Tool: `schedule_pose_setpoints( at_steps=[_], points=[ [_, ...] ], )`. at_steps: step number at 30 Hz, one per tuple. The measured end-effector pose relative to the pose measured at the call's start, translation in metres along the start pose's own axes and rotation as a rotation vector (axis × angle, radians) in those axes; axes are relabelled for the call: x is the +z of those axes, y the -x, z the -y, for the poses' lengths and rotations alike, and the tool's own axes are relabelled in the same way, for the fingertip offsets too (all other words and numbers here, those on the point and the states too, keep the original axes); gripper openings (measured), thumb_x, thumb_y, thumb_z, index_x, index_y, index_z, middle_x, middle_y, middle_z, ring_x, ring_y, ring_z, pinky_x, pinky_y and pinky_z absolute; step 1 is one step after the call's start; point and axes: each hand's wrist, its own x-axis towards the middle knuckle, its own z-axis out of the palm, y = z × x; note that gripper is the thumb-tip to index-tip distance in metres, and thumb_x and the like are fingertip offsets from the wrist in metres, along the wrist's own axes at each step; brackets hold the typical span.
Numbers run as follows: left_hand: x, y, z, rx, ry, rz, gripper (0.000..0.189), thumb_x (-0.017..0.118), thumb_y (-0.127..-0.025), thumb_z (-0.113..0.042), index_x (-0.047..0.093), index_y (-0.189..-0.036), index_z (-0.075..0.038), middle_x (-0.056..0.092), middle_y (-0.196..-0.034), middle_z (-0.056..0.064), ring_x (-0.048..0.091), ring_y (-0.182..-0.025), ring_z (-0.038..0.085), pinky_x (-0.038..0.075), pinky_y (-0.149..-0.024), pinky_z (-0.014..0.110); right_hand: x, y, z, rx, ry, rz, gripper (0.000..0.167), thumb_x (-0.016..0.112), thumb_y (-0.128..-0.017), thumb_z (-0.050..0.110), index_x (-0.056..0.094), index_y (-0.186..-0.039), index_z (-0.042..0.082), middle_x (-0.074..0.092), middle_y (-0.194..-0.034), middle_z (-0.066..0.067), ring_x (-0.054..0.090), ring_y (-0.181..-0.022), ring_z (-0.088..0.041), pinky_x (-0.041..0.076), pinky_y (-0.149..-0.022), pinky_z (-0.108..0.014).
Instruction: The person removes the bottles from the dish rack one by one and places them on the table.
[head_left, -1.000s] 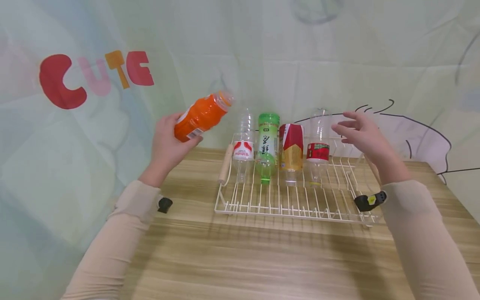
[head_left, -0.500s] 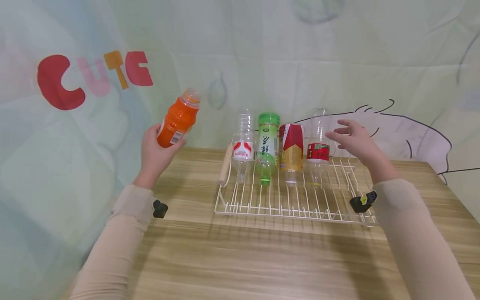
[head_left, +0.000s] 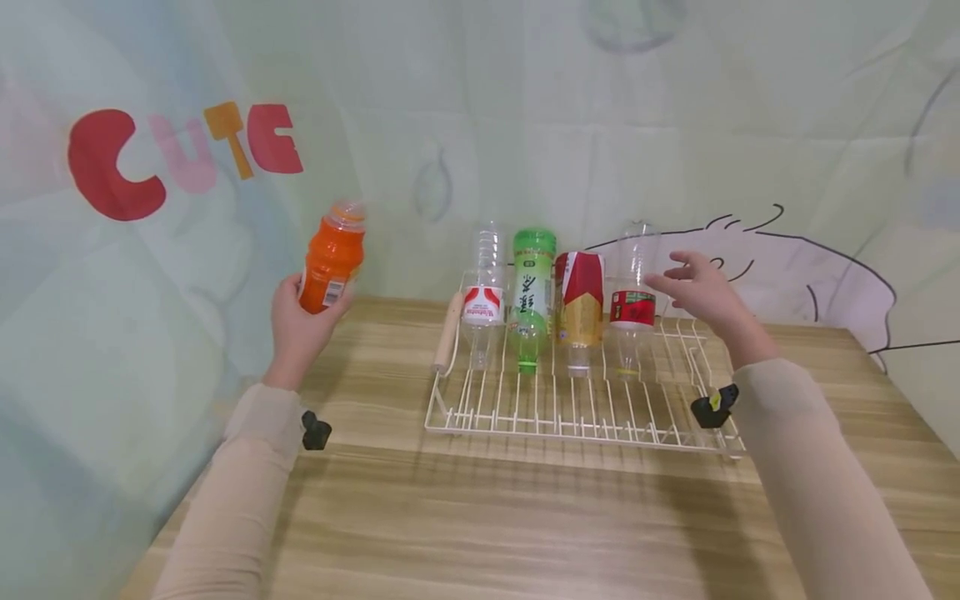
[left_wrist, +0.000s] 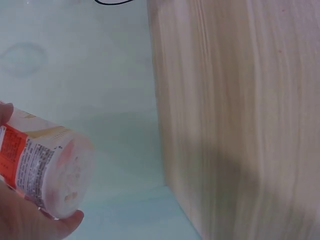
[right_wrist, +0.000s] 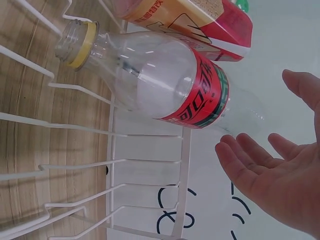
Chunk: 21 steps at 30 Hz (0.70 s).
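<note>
My left hand grips an orange-labelled plastic bottle near its base, holding it above the table at the left. The bottle's clear neck points up, and its white base faces the left wrist camera. My right hand is held beside a clear bottle with a red label, fingers extended and nothing in them. That bottle stands neck down in a white wire rack. Left of it, also neck down, are a red-and-gold bottle, a green bottle and a clear bottle with a red-and-white label.
The rack has a wooden handle on its left side and stands on a wood-grain table. Behind the table hangs a printed cloth with coloured letters. A dark wrist camera sticks out from the left sleeve.
My left hand has carried the orange bottle left and down, away from the rack, turning it more upright. My right hand has shifted slightly left and down. The racked bottles have stayed put.
</note>
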Motion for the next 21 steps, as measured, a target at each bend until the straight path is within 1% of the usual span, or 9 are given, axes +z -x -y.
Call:
schedule_pose_setpoints(
  at_steps=[4,8,13,18,21],
  points=[
    [-0.001,0.001,0.007,-0.078,0.015,-0.017,0.075,0.066,-0.087,-0.042,0.031,-0.14,-0.003,0.043,-0.135,0.015,0.042,-0.12,0.028,0.036,-0.106,0.046,0.002,-0.001,-0.001,0.001,-0.007,0.015,0.091,0.056,-0.093,0.05,0.007,-0.154,0.003,0.029,-0.15,-0.031,0.045,-0.123,-0.048,0.04,-0.102,-0.058],
    [-0.001,0.0,0.016,-0.137,0.041,-0.043,0.075,0.066,-0.088,-0.039,0.027,-0.142,-0.004,0.041,-0.139,0.015,0.041,-0.123,0.028,0.035,-0.107,0.044,0.003,-0.004,-0.004,0.003,-0.006,0.025,0.091,0.055,-0.093,0.05,0.006,-0.153,0.002,0.029,-0.149,-0.031,0.046,-0.123,-0.049,0.039,-0.103,-0.058],
    [-0.001,-0.002,0.029,-0.194,0.073,-0.063,0.072,0.065,-0.089,-0.034,0.024,-0.142,-0.007,0.039,-0.143,0.015,0.041,-0.126,0.027,0.036,-0.108,0.043,0.005,-0.008,-0.008,0.015,-0.001,0.035,0.093,0.055,-0.092,0.052,0.005,-0.153,0.002,0.028,-0.15,-0.031,0.045,-0.123,-0.049,0.038,-0.103,-0.058],
    [0.001,-0.002,0.042,-0.236,0.094,-0.086,0.073,0.066,-0.088,-0.032,0.022,-0.142,-0.008,0.039,-0.142,0.016,0.041,-0.126,0.028,0.035,-0.109,0.042,0.007,-0.011,-0.011,0.029,-0.007,0.057,0.092,0.056,-0.093,0.05,0.005,-0.153,0.002,0.028,-0.15,-0.031,0.045,-0.124,-0.049,0.038,-0.103,-0.058],
    [0.001,-0.002,0.047,-0.255,0.105,-0.094,0.074,0.066,-0.088,-0.03,0.021,-0.142,-0.008,0.038,-0.143,0.016,0.041,-0.127,0.029,0.033,-0.11,0.043,0.008,-0.013,-0.011,0.043,-0.013,0.066,0.091,0.056,-0.094,0.048,0.005,-0.153,0.002,0.027,-0.15,-0.031,0.045,-0.124,-0.05,0.038,-0.103,-0.058]
  ],
)
